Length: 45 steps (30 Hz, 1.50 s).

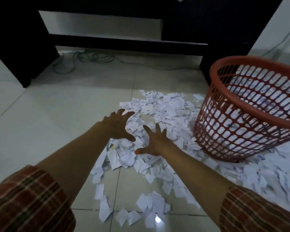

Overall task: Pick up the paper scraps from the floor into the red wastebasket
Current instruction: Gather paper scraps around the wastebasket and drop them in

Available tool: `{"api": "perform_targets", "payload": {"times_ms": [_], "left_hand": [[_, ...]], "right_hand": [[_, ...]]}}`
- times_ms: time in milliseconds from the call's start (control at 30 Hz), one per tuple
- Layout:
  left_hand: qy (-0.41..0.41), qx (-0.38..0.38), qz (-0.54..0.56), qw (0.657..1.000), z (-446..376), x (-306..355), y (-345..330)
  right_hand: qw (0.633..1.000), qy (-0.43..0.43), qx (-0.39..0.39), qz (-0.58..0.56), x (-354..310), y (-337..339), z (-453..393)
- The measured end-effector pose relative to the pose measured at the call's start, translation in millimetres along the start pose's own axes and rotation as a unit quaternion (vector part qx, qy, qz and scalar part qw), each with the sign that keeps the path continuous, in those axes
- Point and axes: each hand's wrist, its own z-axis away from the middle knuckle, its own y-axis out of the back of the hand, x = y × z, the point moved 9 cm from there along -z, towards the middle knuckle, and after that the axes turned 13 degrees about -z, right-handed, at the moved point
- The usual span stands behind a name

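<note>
On the pale tiled floor (40,124) before a dark desk (208,22), both splayed, empty hands, left hand (119,125) and right hand (155,141), hover over the paper scraps (166,111), with the red wastebasket (251,114) nearer the right hand.

One red wastebasket (251,111), two spread hands, left (118,125) and right (155,142), countless paper scraps (167,113), one dark desk (107,22)

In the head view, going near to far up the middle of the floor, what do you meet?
Loose paper scraps → right hand → left hand, both with fingers spread over the pile → bare tile floor → green cable → dark cabinet. The red wastebasket stands off to the right.
</note>
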Motion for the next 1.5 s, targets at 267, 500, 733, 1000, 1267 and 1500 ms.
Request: {"api": "perform_targets", "payload": {"times_ms": [267, 500, 733, 1000, 1267, 1500], "left_hand": [[-0.012, -0.050, -0.037, 0.998, -10, 11, -38], [-0.011, -0.090, -0.037, 0.995, -33, 20, -76], [-0.028, -0.124, 0.022, 0.992, -56, 42, -97], [-0.053, -0.122, 0.011, 0.991, -68, 54, -90], [-0.065, 0.053, 0.055, 0.995, -54, 52, -40], [-0.060, 0.232, 0.154, 0.959, -24, 50, 51]], "right_hand": [[0.996, -0.023, -0.014, 0.082, 10, -29, -41], [0.982, 0.115, 0.143, 0.037, 8, -5, -31], [0.960, 0.224, 0.166, -0.036, 31, -1, -9], [0.966, 0.209, 0.151, -0.032, 47, 12, 3], [0.950, 0.231, 0.205, -0.050, 42, 58, 38], [0.922, 0.251, 0.288, -0.069, 12, 109, 78]]}}
